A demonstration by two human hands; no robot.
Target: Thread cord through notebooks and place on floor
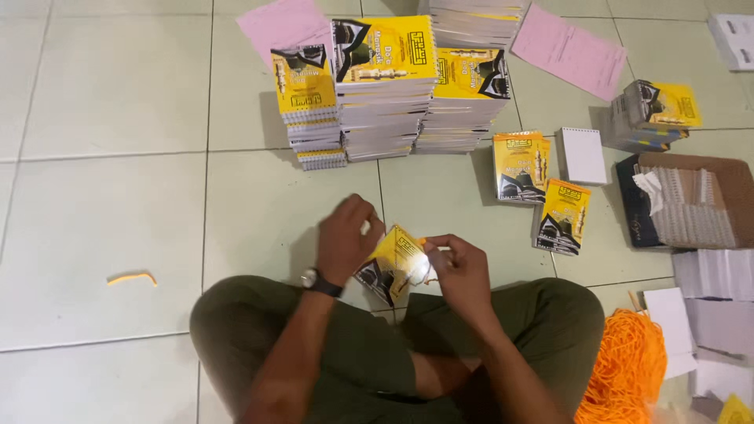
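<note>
The small booklet [395,263] has a glossy yellow cover with a black-and-white picture across its lower part. It is tilted, one corner pointing down toward the lap, and light glares off the cover. It is held in the air above the tiled floor [118,196], just in front of the person's crossed legs, near the floor's near edge.

The left hand [345,235], a wristwatch [312,279] on its wrist, is curled over the booklet's upper left edge with the fingers bent and closed on it. The right hand [462,263] meets the booklet's right edge; thumb and forefinger are pressed together, pinching a short orange piece [422,242] at the cover's top corner. Whether that piece passes through the booklet cannot be told.

Toward the floor's far edge stand tall stacks of booklets [385,94] of the same kind. Two loose yellow booklets [542,188] lie to the right of the hands. A heap of orange cord [624,369] sits by the right knee. A single orange strand [132,277] lies well apart to the left.
</note>
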